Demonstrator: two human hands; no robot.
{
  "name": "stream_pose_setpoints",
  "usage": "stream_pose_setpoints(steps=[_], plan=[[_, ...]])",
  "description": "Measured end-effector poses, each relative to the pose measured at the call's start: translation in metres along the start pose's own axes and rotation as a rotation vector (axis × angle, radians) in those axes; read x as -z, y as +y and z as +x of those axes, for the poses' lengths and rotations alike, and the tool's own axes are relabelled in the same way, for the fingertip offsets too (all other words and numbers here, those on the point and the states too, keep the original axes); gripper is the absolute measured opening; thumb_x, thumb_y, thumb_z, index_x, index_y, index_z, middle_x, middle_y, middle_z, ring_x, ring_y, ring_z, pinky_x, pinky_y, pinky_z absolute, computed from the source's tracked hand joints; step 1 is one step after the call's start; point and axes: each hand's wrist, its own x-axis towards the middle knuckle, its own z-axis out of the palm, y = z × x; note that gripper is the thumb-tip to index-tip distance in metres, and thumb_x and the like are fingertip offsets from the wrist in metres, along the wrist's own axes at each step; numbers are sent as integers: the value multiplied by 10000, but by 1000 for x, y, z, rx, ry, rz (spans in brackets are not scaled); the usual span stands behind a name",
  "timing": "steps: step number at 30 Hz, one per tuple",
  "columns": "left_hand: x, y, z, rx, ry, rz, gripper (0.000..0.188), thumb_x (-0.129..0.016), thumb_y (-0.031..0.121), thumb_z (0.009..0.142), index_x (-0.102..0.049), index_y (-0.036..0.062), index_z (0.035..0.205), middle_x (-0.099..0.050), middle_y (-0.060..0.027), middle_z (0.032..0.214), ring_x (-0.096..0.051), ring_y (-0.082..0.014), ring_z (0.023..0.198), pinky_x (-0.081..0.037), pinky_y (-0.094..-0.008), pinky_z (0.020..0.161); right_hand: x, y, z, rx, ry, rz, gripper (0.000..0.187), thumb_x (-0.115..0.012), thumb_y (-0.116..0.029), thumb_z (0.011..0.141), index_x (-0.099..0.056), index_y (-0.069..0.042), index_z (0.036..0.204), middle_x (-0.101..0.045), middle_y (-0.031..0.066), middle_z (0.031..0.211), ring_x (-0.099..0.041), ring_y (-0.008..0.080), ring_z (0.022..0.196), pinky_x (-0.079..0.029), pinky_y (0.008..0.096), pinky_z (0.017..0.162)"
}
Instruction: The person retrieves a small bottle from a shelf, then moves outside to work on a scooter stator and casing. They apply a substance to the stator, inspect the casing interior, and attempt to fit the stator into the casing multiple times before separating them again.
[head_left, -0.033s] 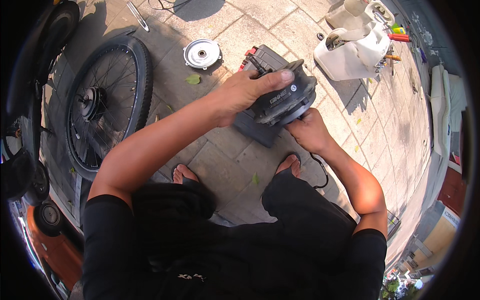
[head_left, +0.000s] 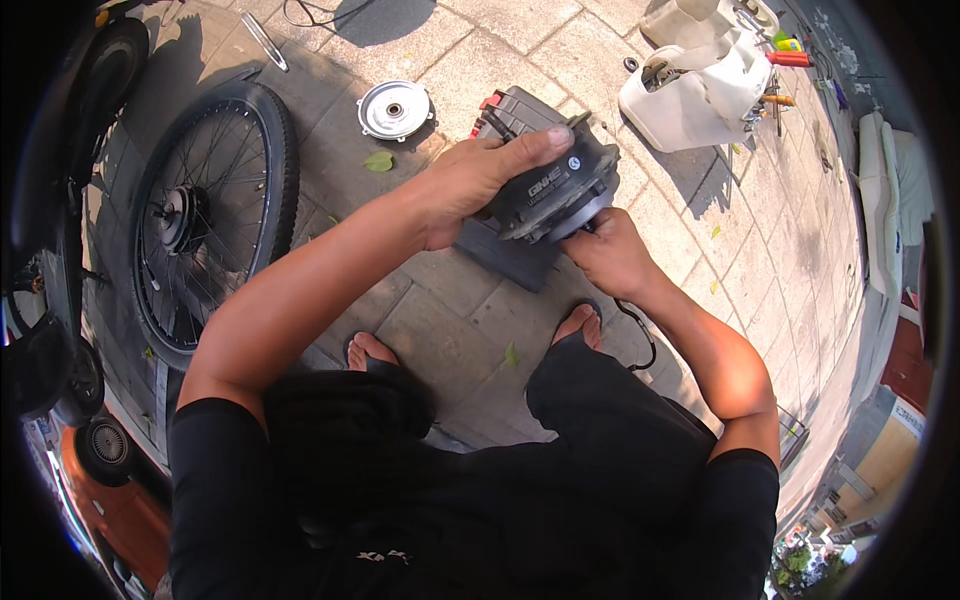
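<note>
A round black hub motor (head_left: pixel 575 185) with a silver rim on its underside is held tilted in front of me. My left hand (head_left: pixel 475 180) is closed round its left side, thumb laid across the top. Under its near edge, my right hand (head_left: pixel 615 260) is closed at the axle side; the fingertips are hidden behind the motor. A black cable (head_left: pixel 652 345) hangs in a loop below my right wrist. Beneath the motor, a dark box (head_left: pixel 525 110) with red clips rests on the ground, partly covered. A silver round cover (head_left: pixel 396 110) with a central hole lies apart, to the left.
A spoked bicycle wheel (head_left: pixel 285 190) with a hub lies at left. At upper right, a cut white plastic jug (head_left: pixel 690 115) holds tools, among them a red-handled one (head_left: pixel 790 59). A metal bar (head_left: pixel 264 42) lies at the upper left. An orange vehicle (head_left: pixel 125 510) stands lower left.
The view has shifted slightly, and the motor sits a little lower and further left in it. Both hands keep their hold.
</note>
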Motion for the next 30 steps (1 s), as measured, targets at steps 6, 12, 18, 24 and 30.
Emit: stream_pose_setpoints(steps=[6, 12, 18, 24, 30], plan=[[15, -8, 12, 219, 59, 50, 982, -635, 860, 855, -613, 76, 1445, -714, -132, 1296, -682, -258, 1187, -506, -467, 1067, 3, -15, -10, 20, 14, -100, 330, -630, -219, 895, -733, 51, 1056, -695, 95, 774, -614, 133, 780, -528, 362, 735], [39, -43, 24, -117, -175, -97, 1124, -804, 745, 790, -411, 72, 1600, -625, -84, 1443, -605, -215, 1323, -501, -453, 1115, -4, -9, -9, 70, 35, 54, 272, -631, -194, 910, -709, 66, 930, -632, 48, 700, -561, 120, 631, -454, 329, 567], [97, -35, 17, -166, -360, 224, 1392, -920, 666, 700, -199, -27, 1668, -374, -191, 1665, -431, -301, 1514, -379, -459, 1230, 7, -28, -20, -159, -137, 469, 170, -637, -161, 889, -680, -6, 837, -546, 10, 652, -485, 97, 544, -375, 279, 488], [44, -8, 19, -10, -144, -135, 1208, -677, 891, 759, -412, 62, 1597, -563, -165, 1519, -559, -287, 1407, -484, -444, 1163, 5, -28, -9, 184, 26, 90, 304, -627, -197, 892, -650, 63, 736, -605, 38, 639, -527, 97, 591, -444, 336, 546], [23, -2, 16, -236, -285, 74, 1264, -797, 823, 722, -398, 16, 1609, -628, -113, 1412, -642, -198, 1266, -558, -363, 1061, 5, -41, -23, -52, -87, 424, 243, -643, -159, 911, -677, 58, 809, -586, 19, 645, -508, 91, 549, -405, 314, 483]])
